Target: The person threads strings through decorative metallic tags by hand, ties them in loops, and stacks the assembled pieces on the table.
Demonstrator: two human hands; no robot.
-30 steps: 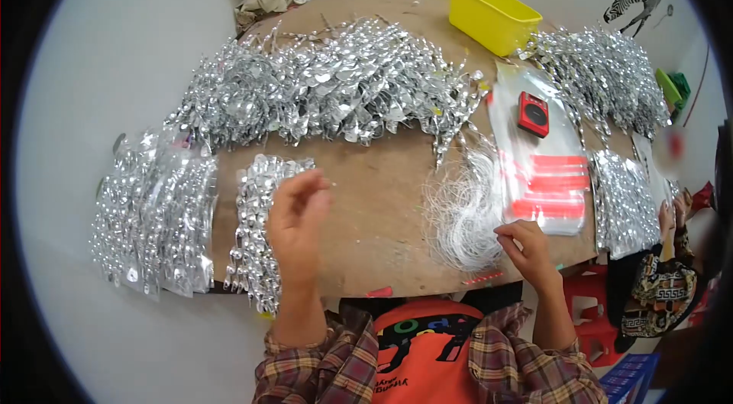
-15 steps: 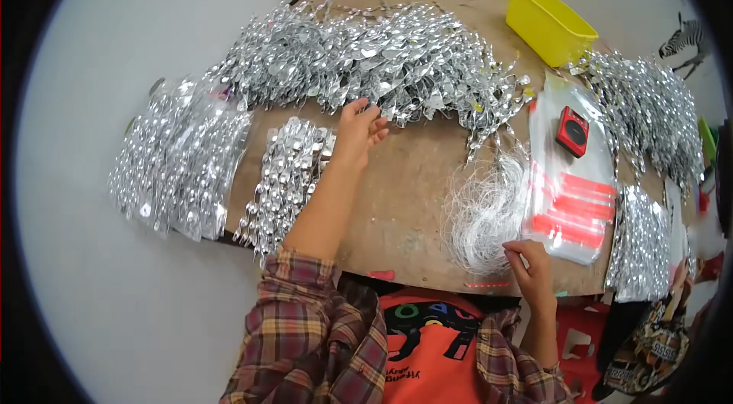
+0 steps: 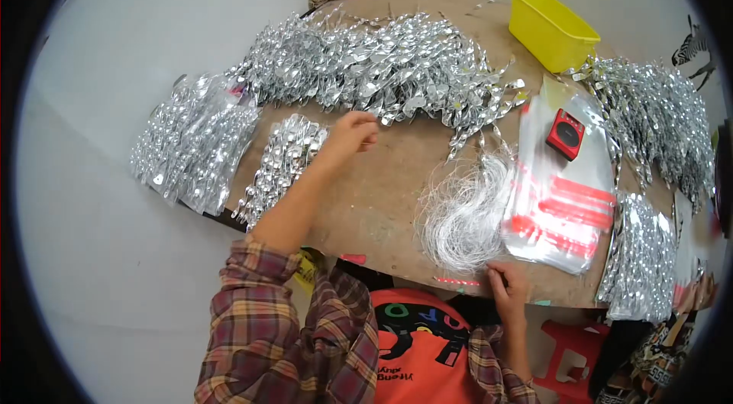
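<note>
My left hand (image 3: 354,134) hovers over the brown board just below a long heap of silver foil strands (image 3: 366,60). Its fingers are curled together, and whatever they hold, if anything, cannot be made out. To its left lies a small row of silver strands (image 3: 284,152). My right hand (image 3: 508,283) is at the board's front edge, below a loose bundle of white thread (image 3: 462,224). Thumb and fingers are pressed together there; anything between them is too small to name.
Clear plastic bags with red strips (image 3: 565,213) lie right of the thread, with a red speaker-like device (image 3: 566,134) on them. A yellow bin (image 3: 551,31) stands behind. Bagged silver strands (image 3: 198,140) lie left, more (image 3: 638,259) right. Another person's hand (image 3: 699,293) shows far right.
My left hand has moved slightly down, away from the strand heap, and its spread fingers have curled in. My right hand has shifted down and left. The whole view has tilted slightly.
</note>
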